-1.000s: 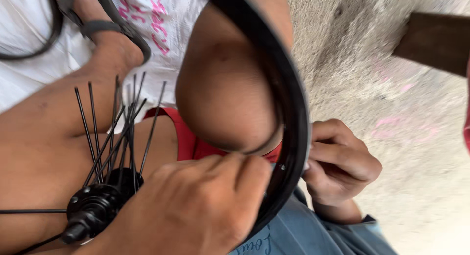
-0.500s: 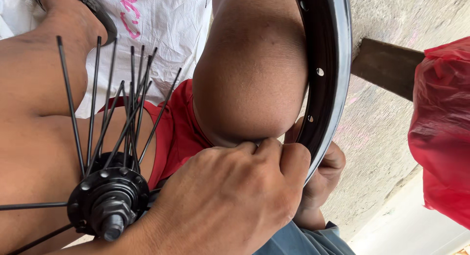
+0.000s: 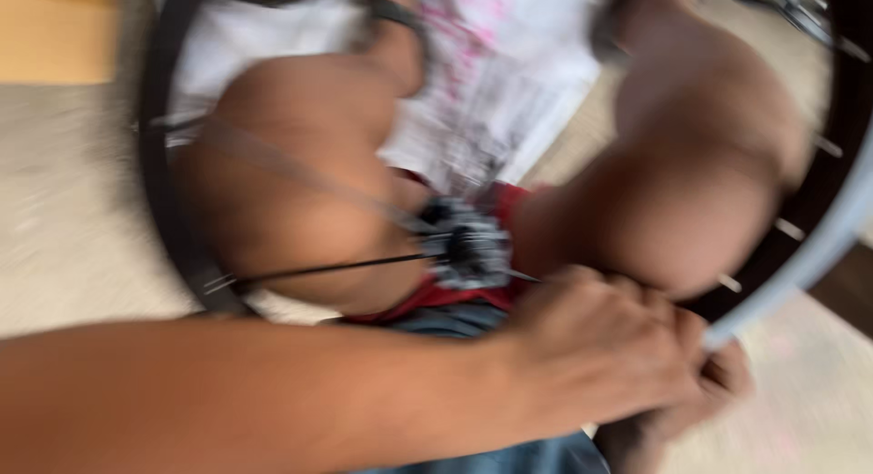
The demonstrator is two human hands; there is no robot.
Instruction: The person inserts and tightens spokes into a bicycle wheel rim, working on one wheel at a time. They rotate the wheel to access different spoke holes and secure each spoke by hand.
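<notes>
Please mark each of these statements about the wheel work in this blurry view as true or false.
1. Both hands meet at the wheel rim at the lower right. True: the left hand lies over the right hand there.
2. The hub has been taken out and lies on the floor. False: it sits mid-wheel, with a spoke running out to the rim.
3. The rim is bright yellow. False: it looks black, with a paler band along the right edge.
4. A bare knee shows inside the rim's arc. True.
5. The person wears thick work gloves. False: both hands are bare.
</notes>
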